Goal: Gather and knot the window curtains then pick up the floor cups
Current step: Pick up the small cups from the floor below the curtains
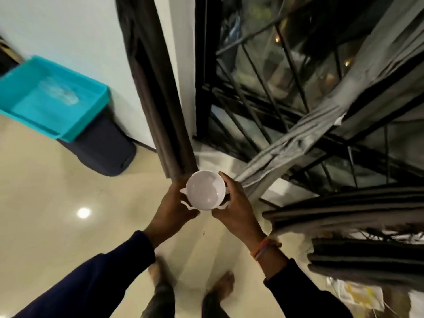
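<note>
Bare feet (223, 286) stand on glossy cream floor tiles (68, 226) at the bottom of the view; above them, dark-sleeved arms reach forward; left hand (171, 208) and right hand (236, 203) curl around opposite sides of a white cup (205, 190), held off the floor with its empty mouth facing up; white handles seem to poke out on both sides, perhaps stacked cups, which could slip apart if either grip loosens; beyond hang a brown curtain (158, 99) and a gathered grey curtain (298, 138) across the barred window (263, 88); far left, a teal bin (52, 97).
</note>
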